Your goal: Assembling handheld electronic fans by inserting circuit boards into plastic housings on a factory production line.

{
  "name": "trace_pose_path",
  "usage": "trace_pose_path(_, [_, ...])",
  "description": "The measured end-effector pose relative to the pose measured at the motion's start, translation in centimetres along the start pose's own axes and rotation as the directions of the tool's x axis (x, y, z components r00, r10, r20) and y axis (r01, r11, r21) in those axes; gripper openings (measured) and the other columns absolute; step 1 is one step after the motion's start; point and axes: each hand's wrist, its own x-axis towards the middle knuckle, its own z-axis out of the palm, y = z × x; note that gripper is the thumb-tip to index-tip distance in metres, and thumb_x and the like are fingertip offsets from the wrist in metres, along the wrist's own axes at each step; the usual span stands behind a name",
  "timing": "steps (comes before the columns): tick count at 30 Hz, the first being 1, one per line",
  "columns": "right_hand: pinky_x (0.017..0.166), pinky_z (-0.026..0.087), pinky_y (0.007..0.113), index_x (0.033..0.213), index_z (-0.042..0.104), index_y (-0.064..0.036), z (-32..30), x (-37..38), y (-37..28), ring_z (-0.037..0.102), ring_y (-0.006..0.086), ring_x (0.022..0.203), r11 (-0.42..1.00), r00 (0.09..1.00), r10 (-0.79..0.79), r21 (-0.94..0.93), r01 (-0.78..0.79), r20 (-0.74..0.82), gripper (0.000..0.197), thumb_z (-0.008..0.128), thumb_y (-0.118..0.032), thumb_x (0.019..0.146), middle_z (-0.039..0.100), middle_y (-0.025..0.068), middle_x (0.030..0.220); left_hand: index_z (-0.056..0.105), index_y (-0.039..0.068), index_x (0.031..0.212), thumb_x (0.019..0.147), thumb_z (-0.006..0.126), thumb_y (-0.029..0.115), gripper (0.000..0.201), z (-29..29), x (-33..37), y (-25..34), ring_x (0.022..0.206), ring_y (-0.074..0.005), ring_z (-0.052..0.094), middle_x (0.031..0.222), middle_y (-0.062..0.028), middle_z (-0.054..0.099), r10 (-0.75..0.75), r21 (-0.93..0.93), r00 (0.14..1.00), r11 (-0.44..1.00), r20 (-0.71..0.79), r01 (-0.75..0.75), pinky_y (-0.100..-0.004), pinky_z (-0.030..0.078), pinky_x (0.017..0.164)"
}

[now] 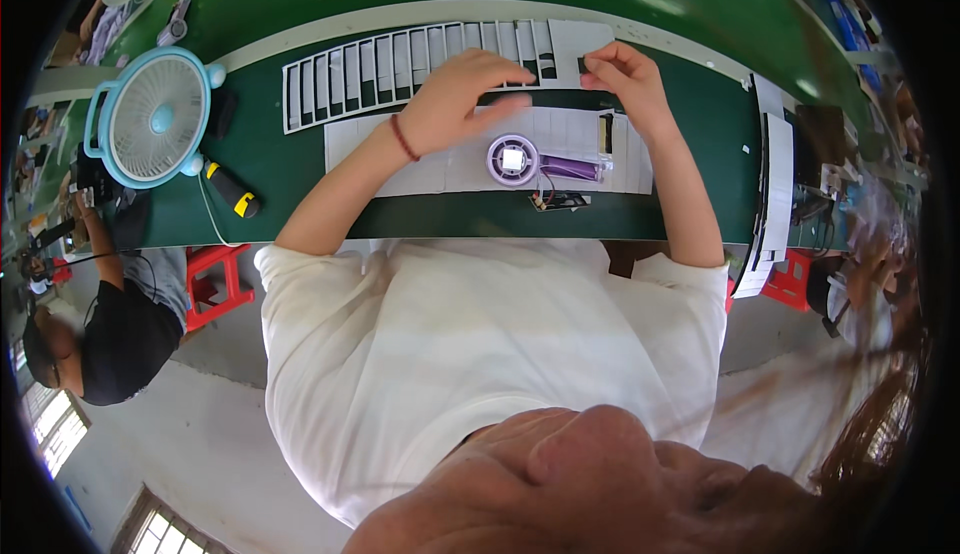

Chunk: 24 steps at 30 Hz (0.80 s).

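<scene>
My left hand (460, 99) reaches over the slotted white sheet (375, 72), its thumb and fingers apart with nothing between them. Close to the plain right end of that sheet, my right hand (632, 82) is closed in a pinch. Whatever is between its fingertips is too small to make out. Below the hands, a purple handheld fan housing (570, 167) lies on a white panelled sheet (400, 159). A bright white square (513, 159) shows in the middle of its round head. Thin wires run from the housing to a small dark circuit part (560, 201) near the table edge.
A light blue fan (155, 119) stands at the left, beside a black and yellow screwdriver (235, 192). Stacked white sheets (775, 189) overhang the table edge at the right. A pale rail (480, 12) crosses behind the sheets. Another person (130, 334) sits at the left.
</scene>
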Motion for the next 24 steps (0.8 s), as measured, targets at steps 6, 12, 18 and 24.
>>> trace_pose_path(6, [0.084, 0.058, 0.029, 0.104, 0.070, -0.0002, 1.2, -4.7, -1.7, 0.073, 0.0153, 0.089, 0.984, 0.997, 0.072, 0.166, -0.069, -0.012, 0.010, 0.069, -0.008, 0.098, 0.072, 0.0060, 0.098, 0.063, 0.010, 0.128, 0.074, 0.085, 0.020, 0.059, 2.2, -3.2, 4.8, 0.124, -0.0292, 0.055, 0.134, -0.0072, 0.059, 0.312, 0.178, 0.932, 0.922, 0.186, -0.344, -0.0434, 0.048, 0.100])
trace_pose_path(12, [0.084, 0.058, 0.030, 0.104, 0.069, 0.0005, 3.3, -7.0, -1.1, 0.072, 0.0169, 0.089, 0.980, 1.000, 0.024, 0.199, -0.022, -0.007, 0.008, 0.068, -0.003, 0.097, 0.072, 0.0065, 0.098, 0.065, 0.009, 0.119, 0.078, 0.084, 0.022, 0.048, 2.4, -4.2, 5.8, 0.119, -0.0266, 0.057, 0.130, -0.0061, 0.060, 0.063, 0.304, 0.994, 0.949, 0.087, -0.087, -0.0391, 0.050, 0.090])
trace_pose_path(18, [0.086, 0.061, 0.033, 0.107, 0.067, 0.0022, 7.4, -8.7, -0.5, 0.070, 0.0169, 0.092, 0.935, 0.990, -0.075, 0.337, 0.111, -0.118, 0.010, 0.066, 0.002, 0.098, 0.071, 0.0085, 0.102, 0.072, 0.011, 0.098, 0.081, 0.081, 0.018, 0.020, 1.4, -2.2, 5.0, 0.101, -0.0253, 0.064, 0.106, -0.0026, 0.070, 0.180, 0.228, 0.937, 0.967, -0.300, -0.113, -0.0385, 0.052, 0.084])
trace_pose_path(24, [0.088, 0.063, 0.034, 0.113, 0.066, 0.0034, 9.7, -9.1, -0.3, 0.070, 0.0160, 0.097, 0.934, 0.969, -0.124, 0.306, 0.187, -0.212, 0.014, 0.063, 0.004, 0.099, 0.069, 0.0091, 0.107, 0.074, 0.009, 0.092, 0.078, 0.081, 0.008, 0.016, 2.2, -1.3, 5.4, 0.089, -0.0247, 0.068, 0.095, -0.0036, 0.072, 0.128, 0.210, 0.933, 0.976, -0.337, -0.058, -0.0346, 0.057, 0.073])
